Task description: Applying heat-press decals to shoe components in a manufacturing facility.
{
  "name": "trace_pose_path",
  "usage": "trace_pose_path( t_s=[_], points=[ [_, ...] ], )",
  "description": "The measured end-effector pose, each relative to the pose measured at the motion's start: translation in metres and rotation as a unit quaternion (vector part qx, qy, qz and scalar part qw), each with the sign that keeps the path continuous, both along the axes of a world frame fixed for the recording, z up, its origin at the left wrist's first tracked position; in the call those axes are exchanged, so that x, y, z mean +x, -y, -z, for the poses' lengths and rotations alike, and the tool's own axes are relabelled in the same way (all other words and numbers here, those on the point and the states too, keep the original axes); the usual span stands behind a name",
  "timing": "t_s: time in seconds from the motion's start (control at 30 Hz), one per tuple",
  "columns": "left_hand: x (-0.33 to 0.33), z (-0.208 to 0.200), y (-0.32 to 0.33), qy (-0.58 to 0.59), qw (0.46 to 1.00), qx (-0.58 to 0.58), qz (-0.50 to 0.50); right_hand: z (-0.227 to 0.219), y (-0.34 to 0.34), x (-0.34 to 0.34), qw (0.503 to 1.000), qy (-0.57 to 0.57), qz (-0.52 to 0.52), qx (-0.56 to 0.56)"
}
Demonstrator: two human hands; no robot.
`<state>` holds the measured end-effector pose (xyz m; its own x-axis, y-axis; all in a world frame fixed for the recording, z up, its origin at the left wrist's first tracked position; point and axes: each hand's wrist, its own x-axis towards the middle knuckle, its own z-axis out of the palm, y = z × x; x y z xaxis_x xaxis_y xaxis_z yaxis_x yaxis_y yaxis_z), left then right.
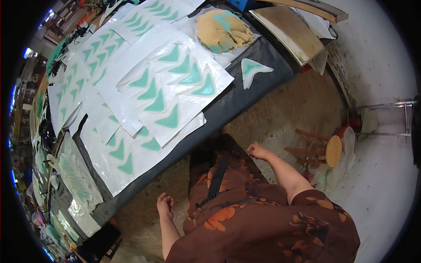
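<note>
My left hand (165, 205) hangs in the air below the table's front edge, fingers loosely curled, with nothing seen in it. Past the table edge on the right, my right hand (258, 151) is raised beside my skirt, its fingers bent inward and no object showing. Neither hand touches the table. Nearest to them lie overlapping white sheets (131, 98) bearing several green V-shaped pieces (168, 118). One separate white piece with a green V (251, 66) rests on the dark table cover (268, 85), near the right corner.
A mound of tan and green material (222, 31) sits at the far side of the table. Beyond the right corner is a brownish board (287, 33). A wooden stool (333, 151) stands on the right by the pale wall. Another person's dark clothing (98, 243) shows at lower left.
</note>
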<state>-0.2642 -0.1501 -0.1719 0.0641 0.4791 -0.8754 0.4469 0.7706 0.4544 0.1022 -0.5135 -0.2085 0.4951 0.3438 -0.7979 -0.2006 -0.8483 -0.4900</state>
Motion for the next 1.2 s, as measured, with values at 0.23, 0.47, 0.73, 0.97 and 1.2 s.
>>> trace_pose_path(
  t_s=[0.23, 0.47, 0.73, 0.97, 1.2],
  points=[
    [0.037, -0.01, -0.001, 0.016, 0.999, 0.003, 0.05, -0.089, -0.078, 0.095, 0.944, 0.016, 0.194, 0.268],
    [0.071, -0.025, 0.027, -0.001, 1.0, 0.009, -0.003, -0.124, -0.199, 0.218, 0.942, 0.235, -0.027, 0.238],
    [0.115, -0.032, 0.081, -0.026, 0.997, -0.008, -0.077, -0.081, -0.268, 0.281, 0.946, 0.238, -0.168, 0.14],
    [0.161, -0.039, 0.112, -0.03, 0.993, -0.025, -0.113, -0.061, -0.275, 0.299, 0.967, 0.149, -0.141, 0.155],
    [0.176, -0.036, 0.127, -0.02, 0.99, -0.011, -0.137, -0.097, -0.326, 0.317, 0.938, 0.226, -0.207, 0.164]
  ],
)
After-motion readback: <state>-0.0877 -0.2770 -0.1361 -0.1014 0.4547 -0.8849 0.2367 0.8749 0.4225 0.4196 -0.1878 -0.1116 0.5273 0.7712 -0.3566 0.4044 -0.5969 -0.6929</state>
